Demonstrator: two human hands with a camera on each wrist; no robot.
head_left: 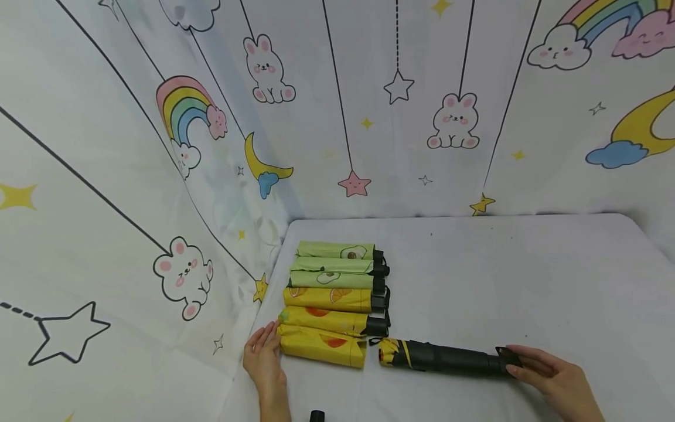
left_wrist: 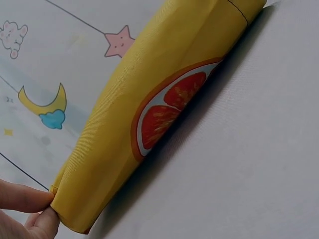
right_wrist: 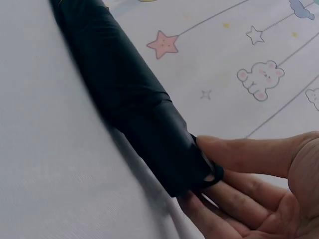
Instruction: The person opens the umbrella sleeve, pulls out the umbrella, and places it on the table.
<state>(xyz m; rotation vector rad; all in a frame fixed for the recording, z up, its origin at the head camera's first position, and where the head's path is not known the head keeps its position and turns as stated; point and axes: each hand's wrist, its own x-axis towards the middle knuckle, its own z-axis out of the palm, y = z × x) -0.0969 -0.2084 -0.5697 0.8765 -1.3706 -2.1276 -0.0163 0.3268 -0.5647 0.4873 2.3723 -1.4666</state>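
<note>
A folded umbrella point(head_left: 448, 358), black outside with a yellow patterned tip, lies lengthwise near the front of the table. My right hand point(head_left: 551, 378) grips its handle end, thumb on one side and fingers beneath, around the strap point(right_wrist: 212, 174). Left of the umbrella's tip, a small gap apart, is a yellow umbrella sleeve point(head_left: 321, 347) printed with a red-orange citrus slice point(left_wrist: 174, 107). Its far left end is pinched at the corner between thumb and finger of my left hand point(head_left: 266, 357).
Behind the sleeve lie two yellow sleeved umbrellas point(head_left: 327, 299) and several green avocado-print ones point(head_left: 332, 278), side by side with black handles pointing right. A small black object point(head_left: 317, 416) shows at the front edge. White printed cloth point(head_left: 316, 135) hangs behind and left of the white table point(head_left: 501, 281).
</note>
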